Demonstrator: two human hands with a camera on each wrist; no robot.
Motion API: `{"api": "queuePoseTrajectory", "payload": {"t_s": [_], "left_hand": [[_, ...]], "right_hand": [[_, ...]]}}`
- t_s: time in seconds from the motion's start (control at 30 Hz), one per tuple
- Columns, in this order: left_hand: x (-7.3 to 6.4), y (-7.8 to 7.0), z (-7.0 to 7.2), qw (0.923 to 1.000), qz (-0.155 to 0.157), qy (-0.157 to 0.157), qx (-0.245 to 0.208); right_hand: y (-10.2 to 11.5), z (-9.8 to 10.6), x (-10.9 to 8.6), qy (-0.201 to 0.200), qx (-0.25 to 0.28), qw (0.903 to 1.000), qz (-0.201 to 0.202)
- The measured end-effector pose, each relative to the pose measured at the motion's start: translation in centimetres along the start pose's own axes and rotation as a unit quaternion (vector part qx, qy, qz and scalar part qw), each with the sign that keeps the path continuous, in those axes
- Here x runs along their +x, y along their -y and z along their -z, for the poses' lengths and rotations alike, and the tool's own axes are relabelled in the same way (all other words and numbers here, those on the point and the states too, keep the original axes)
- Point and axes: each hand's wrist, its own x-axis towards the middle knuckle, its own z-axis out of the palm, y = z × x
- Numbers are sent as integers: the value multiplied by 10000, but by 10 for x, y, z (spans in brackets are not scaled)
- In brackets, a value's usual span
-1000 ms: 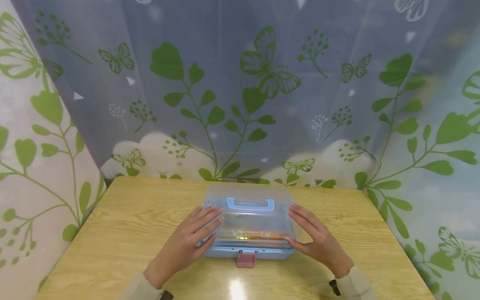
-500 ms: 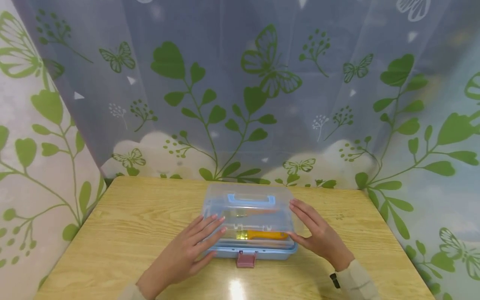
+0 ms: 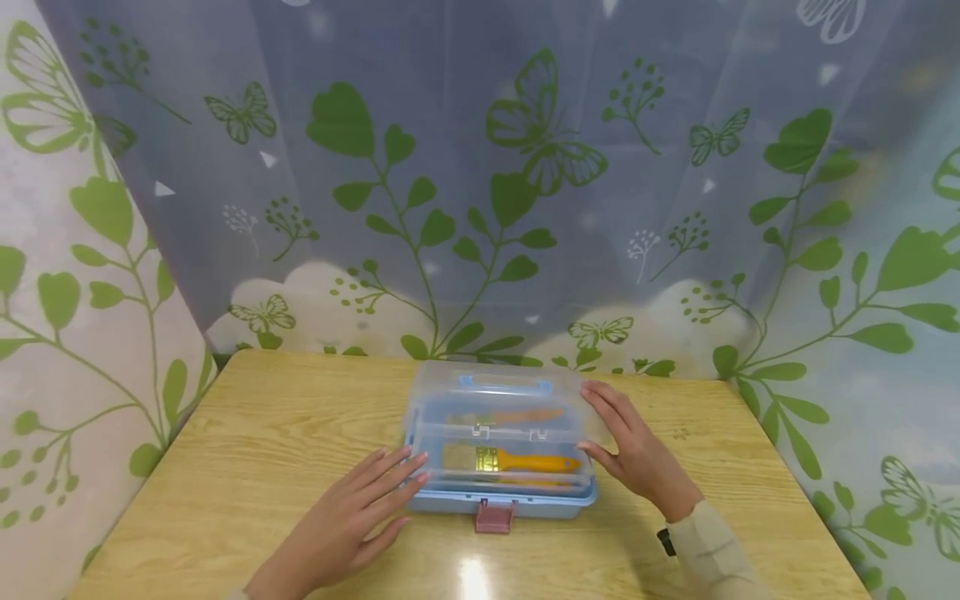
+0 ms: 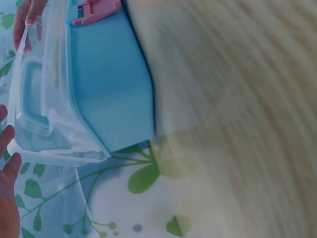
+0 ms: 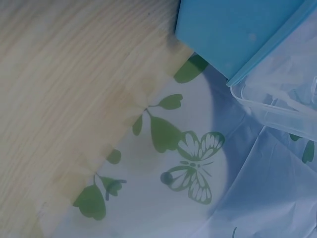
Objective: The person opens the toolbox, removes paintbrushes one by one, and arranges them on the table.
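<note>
A light-blue plastic box (image 3: 510, 506) with a clear lid (image 3: 457, 375) stands on the table, its pink latch (image 3: 494, 517) hanging at the front. The lid is tilted up partway. Inside lies a flat paintbrush (image 3: 536, 462) with an orange handle and gold ferrule. Another paintbrush (image 3: 525, 416) shows dimly behind it through the lid. My right hand (image 3: 641, 458) holds the lid's right side between thumb and fingers. My left hand (image 3: 352, 517), fingers straight, is by the box's front left corner; in the left wrist view its fingertips stand apart from the lid.
The wooden table (image 3: 300, 417) reaches back to a blue-grey curtain (image 3: 450, 250) printed with green leaves and butterflies. Similar patterned cloth (image 3: 97, 333) hangs at the left and right sides.
The lid has risen and tilted back, showing the paintbrushes more clearly. My right hand has moved up slightly with it. The left hand has drawn away from the lid, down and left.
</note>
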Motion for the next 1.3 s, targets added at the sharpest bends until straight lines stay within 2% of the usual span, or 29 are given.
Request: {"api": "queuePoseTrajectory", "payload": {"t_s": [0.17, 0.27, 0.53, 0.73, 1.0, 1.3], "left_hand": [[-10, 4, -2, 9996, -188, -190, -16], [-16, 5, -3, 9995, -260, -176, 17], [-25, 9, -2, 9993, -103, 370, -1], [-30, 9, -5, 9970, -22, 768, 47], [-28, 12, -6, 9981, -149, 595, -52], [-28, 12, -8, 9975, -203, 678, -4]], "right_hand": [[-6, -2, 3, -28, 34, 10000, -27], [-11, -4, 6, -76, 70, 9999, -18], [-26, -10, 10, -277, 424, 9987, -22], [-29, -12, 12, -421, 569, 9975, 19], [-31, -12, 16, -467, 656, 9968, -18], [-34, -13, 18, -598, 830, 9947, -23]]}}
